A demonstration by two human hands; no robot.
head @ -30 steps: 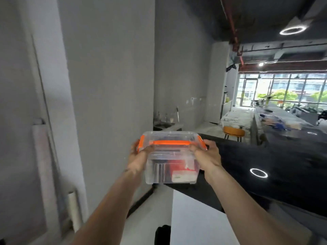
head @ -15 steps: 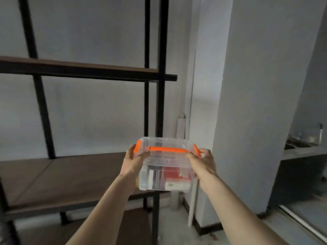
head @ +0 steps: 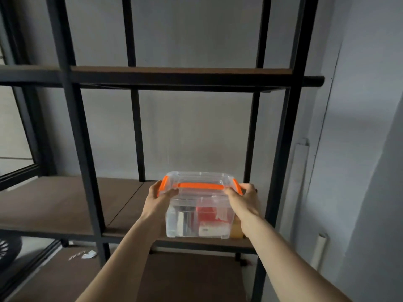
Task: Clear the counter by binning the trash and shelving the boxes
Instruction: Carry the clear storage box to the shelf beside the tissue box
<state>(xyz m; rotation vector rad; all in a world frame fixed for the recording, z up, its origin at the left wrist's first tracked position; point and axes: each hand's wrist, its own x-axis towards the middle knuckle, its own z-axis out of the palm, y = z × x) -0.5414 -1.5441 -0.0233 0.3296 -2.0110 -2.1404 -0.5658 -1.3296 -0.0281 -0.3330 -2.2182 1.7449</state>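
Note:
I hold a clear plastic storage box (head: 197, 216) with an orange handle and orange side clips between both hands. My left hand (head: 158, 198) grips its left end and my right hand (head: 243, 200) grips its right end. Red and white items show through its walls. The box is at the front right of the brown middle shelf (head: 72, 203) of a black metal rack (head: 74, 131); whether its base touches the board I cannot tell. A small brown object (head: 236, 231) sits on the shelf just right of the box, partly hidden by my right wrist.
An upper shelf (head: 174, 77) runs across above the box. A lower brown board (head: 187, 277) lies beneath. Paper scraps (head: 85, 255) lie on the floor at lower left. White rolled tubes (head: 319, 249) lean against the grey wall to the right of the rack.
The view has swung left from the black counter to face the rack. The box, held in both hands throughout, has moved forward over the middle shelf.

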